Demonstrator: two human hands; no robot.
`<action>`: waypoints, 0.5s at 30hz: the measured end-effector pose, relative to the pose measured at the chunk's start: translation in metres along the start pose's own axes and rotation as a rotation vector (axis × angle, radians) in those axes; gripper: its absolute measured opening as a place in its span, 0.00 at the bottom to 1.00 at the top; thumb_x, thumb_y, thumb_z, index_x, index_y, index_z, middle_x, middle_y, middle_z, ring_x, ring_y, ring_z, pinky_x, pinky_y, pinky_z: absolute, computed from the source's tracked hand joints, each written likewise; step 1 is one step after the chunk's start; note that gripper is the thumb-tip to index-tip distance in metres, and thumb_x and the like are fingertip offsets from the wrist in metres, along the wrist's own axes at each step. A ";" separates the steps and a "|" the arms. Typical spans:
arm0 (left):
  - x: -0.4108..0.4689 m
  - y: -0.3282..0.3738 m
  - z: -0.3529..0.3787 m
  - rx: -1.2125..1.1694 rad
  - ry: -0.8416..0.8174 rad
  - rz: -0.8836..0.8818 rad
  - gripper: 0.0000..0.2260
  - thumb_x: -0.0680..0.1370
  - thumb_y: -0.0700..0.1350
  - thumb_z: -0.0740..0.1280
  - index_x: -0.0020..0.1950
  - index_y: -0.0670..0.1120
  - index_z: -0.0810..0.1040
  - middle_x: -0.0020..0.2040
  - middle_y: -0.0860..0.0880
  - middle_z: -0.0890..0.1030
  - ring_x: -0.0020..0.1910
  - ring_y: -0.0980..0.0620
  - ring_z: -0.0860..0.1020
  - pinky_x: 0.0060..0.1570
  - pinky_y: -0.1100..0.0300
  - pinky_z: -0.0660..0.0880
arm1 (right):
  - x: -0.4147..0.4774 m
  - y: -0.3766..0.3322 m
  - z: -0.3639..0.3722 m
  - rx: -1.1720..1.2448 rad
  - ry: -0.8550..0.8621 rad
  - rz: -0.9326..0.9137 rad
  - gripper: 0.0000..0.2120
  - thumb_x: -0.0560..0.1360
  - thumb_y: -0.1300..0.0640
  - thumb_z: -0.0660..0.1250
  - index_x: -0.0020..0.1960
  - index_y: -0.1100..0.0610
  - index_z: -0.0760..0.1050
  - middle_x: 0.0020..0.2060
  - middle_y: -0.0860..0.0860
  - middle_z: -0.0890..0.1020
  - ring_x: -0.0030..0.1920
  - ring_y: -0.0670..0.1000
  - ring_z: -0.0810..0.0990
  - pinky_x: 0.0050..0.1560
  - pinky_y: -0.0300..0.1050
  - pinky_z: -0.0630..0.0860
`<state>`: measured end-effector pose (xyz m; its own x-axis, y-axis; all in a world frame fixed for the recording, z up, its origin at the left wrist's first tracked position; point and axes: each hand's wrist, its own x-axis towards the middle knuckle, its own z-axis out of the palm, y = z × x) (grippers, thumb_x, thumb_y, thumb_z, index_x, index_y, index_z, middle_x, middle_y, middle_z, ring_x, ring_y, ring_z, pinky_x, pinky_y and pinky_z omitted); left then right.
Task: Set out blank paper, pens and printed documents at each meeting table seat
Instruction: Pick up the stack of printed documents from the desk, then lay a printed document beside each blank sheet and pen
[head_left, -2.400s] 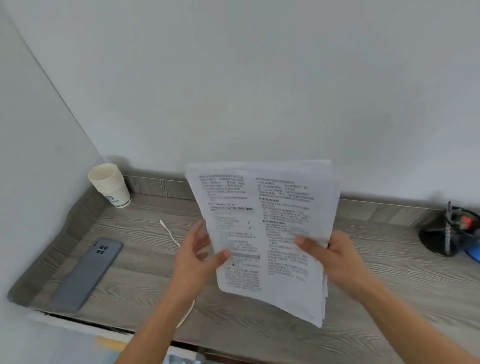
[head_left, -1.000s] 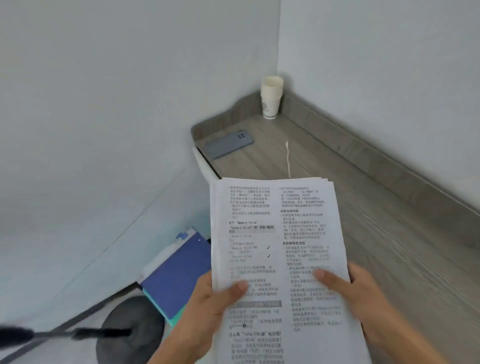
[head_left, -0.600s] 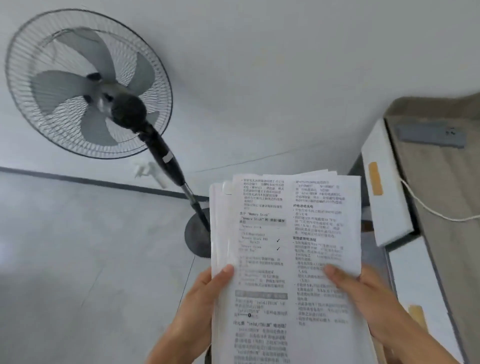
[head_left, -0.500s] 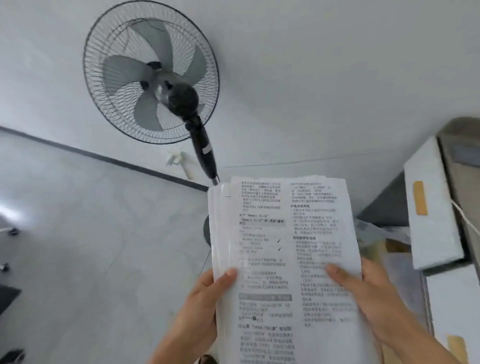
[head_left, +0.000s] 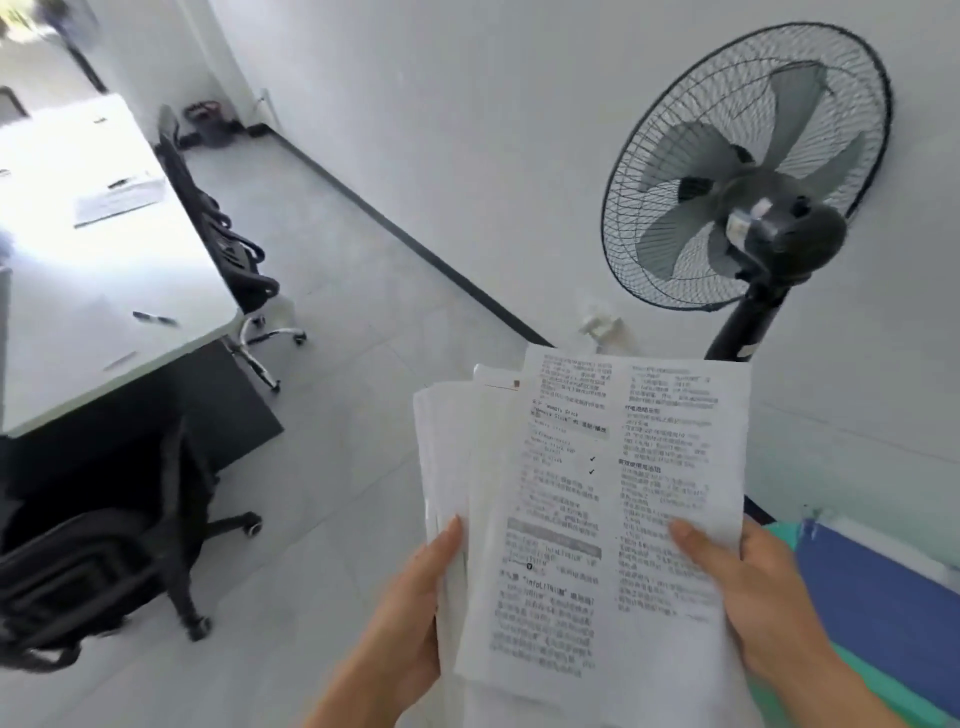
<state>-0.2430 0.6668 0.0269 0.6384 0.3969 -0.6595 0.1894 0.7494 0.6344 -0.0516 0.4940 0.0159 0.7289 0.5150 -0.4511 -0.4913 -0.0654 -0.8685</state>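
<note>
Head view: both hands hold 1 stack of printed documents (head_left: 613, 493) upright in the lower middle of the picture, above a grey tiled floor (head_left: 353, 374). The left hand (head_left: 410, 613) grips the stack's left edge, thumb lying on the front of the sheets and fingers hidden behind. The right hand (head_left: 753, 597) grips the right edge in the same way, its thumb pressed across the printed top page. The stack is fanned: the top page, covered in 2 columns of dense text, sits to the right, and paler sheets stick out past it on the left.

To the far left stands the white counter (head_left: 104, 291), well apart from the hands. On it a dark pen (head_left: 154, 318) lies near the closest corner, and farther back a sheet of paper (head_left: 117, 200) lies flat with something dark and thin on top, too blurred to name. 2 black office chairs stand at the counter: the near chair (head_left: 93, 561) at the lower left, the far chair (head_left: 228, 244) along the counter's right side.

A black standing fan (head_left: 748, 171) rises against the white wall at the upper right, just behind the top of the stack. A blue folder (head_left: 883, 597) lies at the lower right, beside the right hand.
</note>
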 end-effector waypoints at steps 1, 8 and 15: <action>0.001 0.005 -0.007 -0.024 0.018 0.010 0.22 0.75 0.54 0.61 0.61 0.42 0.80 0.58 0.37 0.82 0.55 0.37 0.81 0.56 0.42 0.76 | 0.007 0.000 0.011 -0.006 0.004 -0.007 0.08 0.74 0.68 0.67 0.52 0.64 0.79 0.41 0.57 0.87 0.37 0.57 0.87 0.29 0.44 0.81; 0.021 0.050 -0.049 -0.090 0.168 0.085 0.19 0.73 0.47 0.70 0.59 0.37 0.80 0.56 0.33 0.81 0.49 0.36 0.83 0.51 0.43 0.80 | 0.078 -0.007 0.082 0.018 -0.148 0.069 0.09 0.70 0.66 0.70 0.51 0.64 0.80 0.40 0.57 0.87 0.38 0.56 0.87 0.30 0.45 0.82; 0.068 0.118 -0.078 -0.217 0.288 0.207 0.23 0.72 0.51 0.70 0.60 0.36 0.80 0.58 0.32 0.80 0.58 0.31 0.78 0.61 0.37 0.73 | 0.183 -0.030 0.169 0.022 -0.333 0.212 0.13 0.74 0.64 0.66 0.57 0.59 0.79 0.50 0.58 0.86 0.49 0.62 0.85 0.54 0.60 0.78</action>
<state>-0.2352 0.8236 0.0252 0.4062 0.6597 -0.6323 -0.1025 0.7204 0.6859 0.0161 0.7345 -0.0061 0.4176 0.7415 -0.5253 -0.6269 -0.1834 -0.7572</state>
